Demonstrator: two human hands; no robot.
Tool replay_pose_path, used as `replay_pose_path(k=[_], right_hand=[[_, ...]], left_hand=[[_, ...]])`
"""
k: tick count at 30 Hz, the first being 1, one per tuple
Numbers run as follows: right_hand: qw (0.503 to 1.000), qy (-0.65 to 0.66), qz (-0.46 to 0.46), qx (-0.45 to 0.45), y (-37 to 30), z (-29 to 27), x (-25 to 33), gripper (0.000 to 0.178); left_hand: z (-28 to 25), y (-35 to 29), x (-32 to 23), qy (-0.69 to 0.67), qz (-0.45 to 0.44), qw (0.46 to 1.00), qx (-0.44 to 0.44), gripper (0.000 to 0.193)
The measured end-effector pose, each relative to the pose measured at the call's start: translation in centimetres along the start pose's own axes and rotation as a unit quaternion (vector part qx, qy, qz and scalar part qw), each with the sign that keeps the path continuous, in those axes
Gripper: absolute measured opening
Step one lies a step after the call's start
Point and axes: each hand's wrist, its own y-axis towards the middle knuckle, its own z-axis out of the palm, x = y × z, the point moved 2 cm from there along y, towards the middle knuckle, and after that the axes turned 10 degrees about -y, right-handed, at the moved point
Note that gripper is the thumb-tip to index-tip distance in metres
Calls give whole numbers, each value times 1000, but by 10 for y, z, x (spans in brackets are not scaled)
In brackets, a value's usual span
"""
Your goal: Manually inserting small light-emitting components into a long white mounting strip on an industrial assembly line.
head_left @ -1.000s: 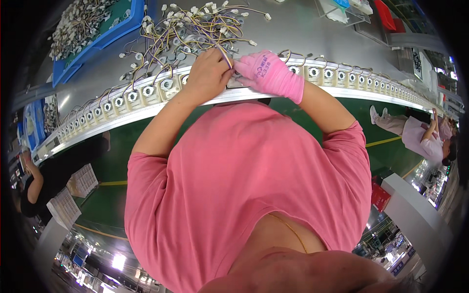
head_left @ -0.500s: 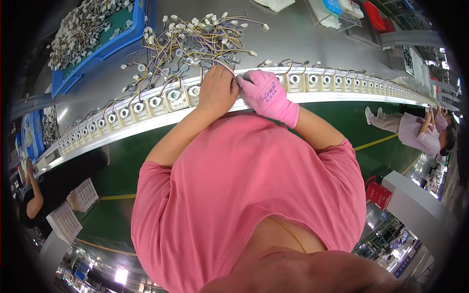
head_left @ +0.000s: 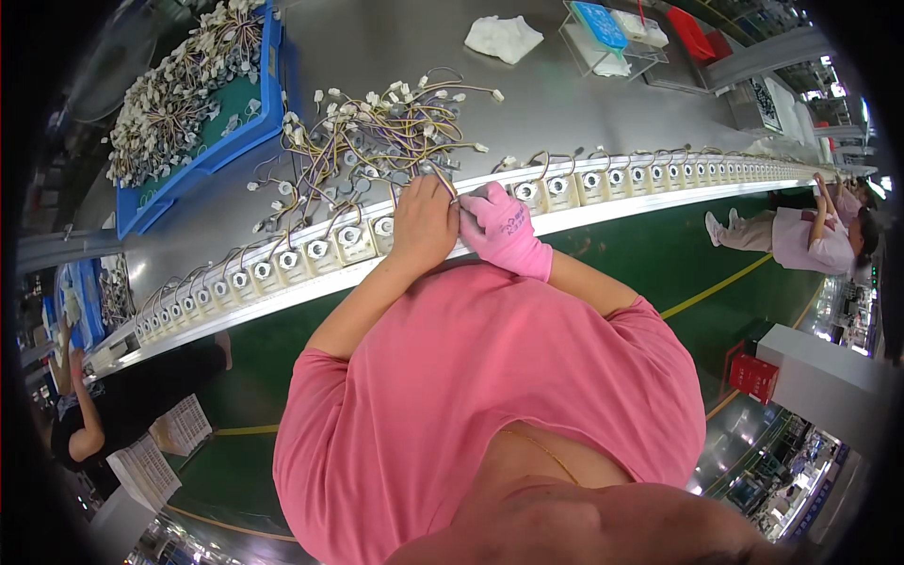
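Head view: bare left hand (head_left: 424,226) and pink-gloved right hand (head_left: 499,226) meet at frame centre, fingers pressed together, pinching thin wire (head_left: 443,181) over row of small white sockets (head_left: 311,250) along conveyor edge. Loose heap of wired connectors (head_left: 377,141) just above hands. Blue tray (head_left: 202,155) of connectors upper left. White cloth (head_left: 504,38) top centre.

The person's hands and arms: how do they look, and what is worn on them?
The left hand is bare, with no glove. The right hand wears a pink knitted glove with small pale print on its back and a cuff that ends at the wrist. Both forearms are uncovered; the short sleeves of a pink T-shirt end above the elbows. No watch or bracelet shows.
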Motion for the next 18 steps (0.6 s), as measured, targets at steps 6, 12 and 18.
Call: replay_pose_path(k=[6, 12, 18], right_hand=[[974, -25, -66, 214, 25, -25, -5, 24], [958, -38, -270, 89, 64, -44, 0, 44], [916, -38, -175, 360, 67, -37, -9, 42]], left_hand=[[3, 3, -1, 31, 4, 999, -5, 13], [6, 7, -6, 123, 34, 991, 44, 12], [7, -1, 4, 33, 9, 999, -7, 11]])
